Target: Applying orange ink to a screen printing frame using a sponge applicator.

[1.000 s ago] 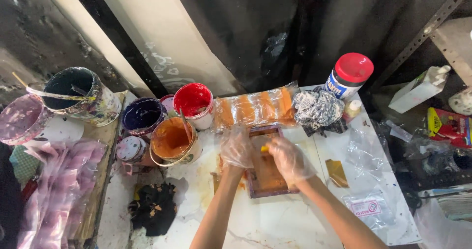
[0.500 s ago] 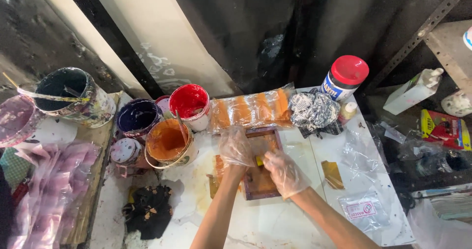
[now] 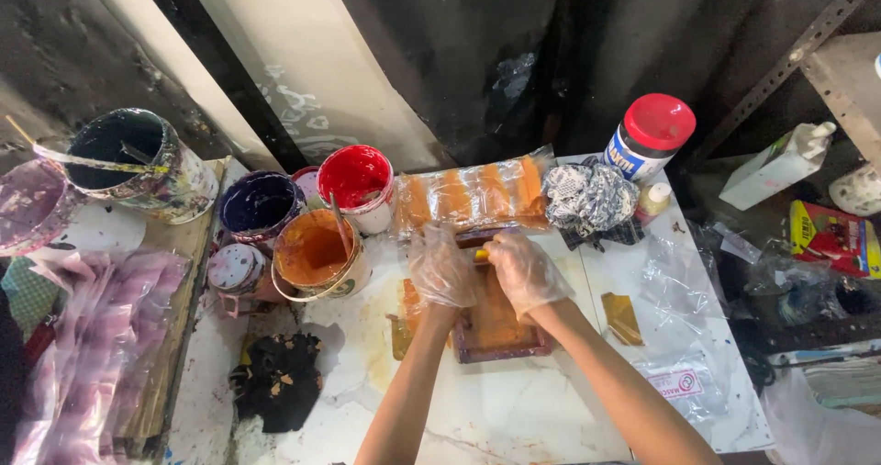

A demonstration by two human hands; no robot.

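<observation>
Left to right: black-stained paint can (image 3: 124, 157) at 10 o'clock, dark blue tub (image 3: 260, 204), orange ink tub (image 3: 317, 252) with a stick in it, glossy red tub (image 3: 355, 182). Left hand (image 3: 440, 265) and right hand (image 3: 525, 270), both in thin clear gloves, fingers curled together on a squeegee bar at the far edge of the small wooden screen frame (image 3: 496, 323), centre of the white desk (image 3: 514, 410). Mesh already coated orange; pull looks just starting. Crumpled foil (image 3: 587, 197) at 1 o'clock.

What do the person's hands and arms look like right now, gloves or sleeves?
Both the left hand and the right hand wear thin, clear, crinkled plastic gloves ending about the wrists. The forearms are bare; no sleeves, watch or jewellery show.
</observation>
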